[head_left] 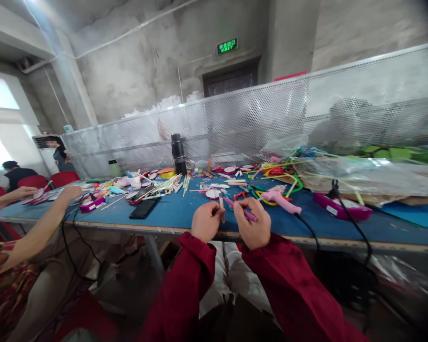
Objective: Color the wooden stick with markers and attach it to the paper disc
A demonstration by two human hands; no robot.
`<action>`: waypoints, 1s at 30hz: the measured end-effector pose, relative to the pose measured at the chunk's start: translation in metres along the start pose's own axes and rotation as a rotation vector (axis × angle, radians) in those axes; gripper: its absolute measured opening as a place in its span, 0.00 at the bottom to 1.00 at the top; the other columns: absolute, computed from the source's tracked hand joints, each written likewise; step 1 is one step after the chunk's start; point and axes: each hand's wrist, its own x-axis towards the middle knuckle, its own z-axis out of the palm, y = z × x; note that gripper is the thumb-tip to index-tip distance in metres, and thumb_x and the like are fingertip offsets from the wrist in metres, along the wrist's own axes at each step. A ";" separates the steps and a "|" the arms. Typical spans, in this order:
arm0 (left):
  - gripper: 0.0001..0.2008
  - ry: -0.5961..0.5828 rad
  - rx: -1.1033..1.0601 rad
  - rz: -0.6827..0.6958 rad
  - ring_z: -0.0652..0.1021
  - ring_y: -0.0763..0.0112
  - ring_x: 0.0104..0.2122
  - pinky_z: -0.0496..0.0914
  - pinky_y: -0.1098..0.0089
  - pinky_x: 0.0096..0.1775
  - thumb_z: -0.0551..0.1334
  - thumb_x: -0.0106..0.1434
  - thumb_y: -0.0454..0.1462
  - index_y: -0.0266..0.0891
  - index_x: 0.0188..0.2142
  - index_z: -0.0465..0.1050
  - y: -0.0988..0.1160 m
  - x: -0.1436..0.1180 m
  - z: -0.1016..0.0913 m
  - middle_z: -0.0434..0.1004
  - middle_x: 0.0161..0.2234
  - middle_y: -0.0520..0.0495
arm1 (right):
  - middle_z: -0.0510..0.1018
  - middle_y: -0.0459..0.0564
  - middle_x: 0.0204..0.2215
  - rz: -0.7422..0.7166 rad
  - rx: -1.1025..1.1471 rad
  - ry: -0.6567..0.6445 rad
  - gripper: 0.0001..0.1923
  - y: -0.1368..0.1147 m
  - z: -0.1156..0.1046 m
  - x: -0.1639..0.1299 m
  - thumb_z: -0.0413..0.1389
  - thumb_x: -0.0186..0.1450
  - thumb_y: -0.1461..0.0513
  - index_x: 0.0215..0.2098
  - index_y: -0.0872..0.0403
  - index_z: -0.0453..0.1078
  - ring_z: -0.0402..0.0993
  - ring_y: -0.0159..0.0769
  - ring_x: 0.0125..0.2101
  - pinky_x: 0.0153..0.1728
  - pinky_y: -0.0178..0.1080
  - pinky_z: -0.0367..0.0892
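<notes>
My left hand [206, 222] is closed on a flat wooden craft stick [221, 203], held upright over the front of the blue table. Beside it, my right hand [254, 223] grips a slim purple pen [250, 215], its tip pointing left toward the stick. A pink glue gun [281, 199] lies just beyond my right hand, its black cord running off the front edge. Past my left hand rests a round white disc with a red rim [213, 194]. Orange-handled scissors [240, 195] seem to lie behind my right hand, partly hidden.
A black phone [144, 208] and heaps of craft sticks [167, 185] lie left. A black bottle [179, 154] stands at the back. Right are a purple box [341, 207] with a cord and plastic-wrapped material [371, 173]. A co-worker's hands [70, 194] work at far left.
</notes>
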 end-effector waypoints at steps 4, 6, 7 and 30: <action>0.15 0.001 0.014 -0.002 0.70 0.72 0.28 0.60 0.71 0.34 0.60 0.68 0.38 0.39 0.24 0.71 0.000 0.000 0.000 0.71 0.24 0.54 | 0.78 0.44 0.27 -0.006 0.011 -0.008 0.09 0.000 0.000 0.000 0.56 0.68 0.61 0.29 0.50 0.70 0.73 0.38 0.32 0.37 0.41 0.66; 0.15 -0.003 0.018 -0.008 0.70 0.72 0.29 0.60 0.72 0.35 0.60 0.68 0.38 0.39 0.24 0.71 0.000 0.000 0.000 0.71 0.24 0.54 | 0.78 0.45 0.27 -0.005 0.012 -0.011 0.09 0.001 0.000 0.000 0.56 0.68 0.61 0.29 0.50 0.70 0.74 0.38 0.32 0.38 0.41 0.66; 0.15 -0.004 0.021 -0.010 0.70 0.72 0.29 0.61 0.72 0.35 0.60 0.68 0.38 0.39 0.24 0.71 0.000 0.000 0.000 0.71 0.24 0.54 | 0.78 0.45 0.27 -0.004 0.009 -0.011 0.09 0.000 0.000 0.000 0.56 0.68 0.61 0.29 0.50 0.70 0.74 0.38 0.32 0.38 0.41 0.66; 0.15 -0.006 0.039 -0.003 0.70 0.73 0.28 0.60 0.72 0.34 0.59 0.68 0.39 0.39 0.24 0.71 0.000 0.000 0.000 0.72 0.24 0.54 | 0.77 0.44 0.25 -0.058 -0.009 -0.020 0.09 0.001 0.000 0.001 0.56 0.68 0.62 0.28 0.50 0.69 0.72 0.37 0.31 0.39 0.43 0.65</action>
